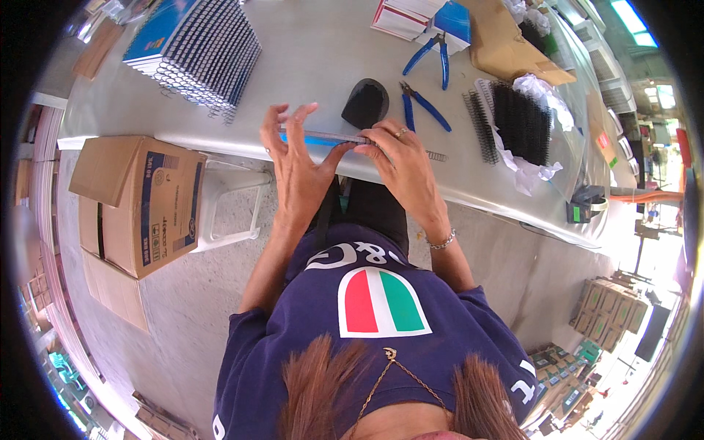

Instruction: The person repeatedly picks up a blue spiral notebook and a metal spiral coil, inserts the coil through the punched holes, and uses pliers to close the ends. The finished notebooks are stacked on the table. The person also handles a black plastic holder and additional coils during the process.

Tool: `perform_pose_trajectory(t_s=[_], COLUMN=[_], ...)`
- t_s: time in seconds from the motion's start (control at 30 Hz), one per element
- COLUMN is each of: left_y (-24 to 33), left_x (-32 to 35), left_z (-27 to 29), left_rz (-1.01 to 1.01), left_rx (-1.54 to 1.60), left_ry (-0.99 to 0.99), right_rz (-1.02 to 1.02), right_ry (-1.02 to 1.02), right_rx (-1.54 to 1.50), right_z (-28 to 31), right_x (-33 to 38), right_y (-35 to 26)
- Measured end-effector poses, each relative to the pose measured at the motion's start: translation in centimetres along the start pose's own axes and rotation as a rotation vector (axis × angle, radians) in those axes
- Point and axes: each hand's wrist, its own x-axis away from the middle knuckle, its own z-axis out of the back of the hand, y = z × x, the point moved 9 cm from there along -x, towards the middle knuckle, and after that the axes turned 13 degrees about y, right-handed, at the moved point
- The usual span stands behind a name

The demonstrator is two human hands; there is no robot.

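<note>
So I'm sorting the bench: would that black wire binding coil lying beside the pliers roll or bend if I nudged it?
The black wire binding coil looks round in section, so a sideways nudge would probably roll it. Its thin open loops suggest it is light and somewhat springy. It may snag the bundle of black coils on white plastic wrap alongside.

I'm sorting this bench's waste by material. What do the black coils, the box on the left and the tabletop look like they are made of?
The black coils look like thin wire with a dark coating, wound in open loops; metal or plastic cannot be told. The box is brown corrugated cardboard, matte, with folded flaps. The tabletop looks like dull grey sheet metal, smooth with a soft sheen and a rolled front edge.
</note>
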Motion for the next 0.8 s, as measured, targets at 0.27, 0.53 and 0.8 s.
perform_pose_trajectory(t_s=[0.27, 0.53, 0.8], left_y=[-3.4, -3.6, -4.9], left_x=[0.7, -1.9, -2.3], left_z=[-0.6, 0.0, -1.2], left_rz=[0.083, 0.021, -0.091], left_rx=[0.057, 0.072, 0.138], left_ry=[-0.096, -0.240, -0.220], right_rz=[-0.113, -0.128, -0.140], right_ry=[0.007, -0.001, -0.344], right_rx=[0.089, 0.436, -0.142], right_z=[1.9, 4.5, -3.1], right_x=[-0.9, -1.6, -1.5], right_y=[6.9, 9.4, 7.2])
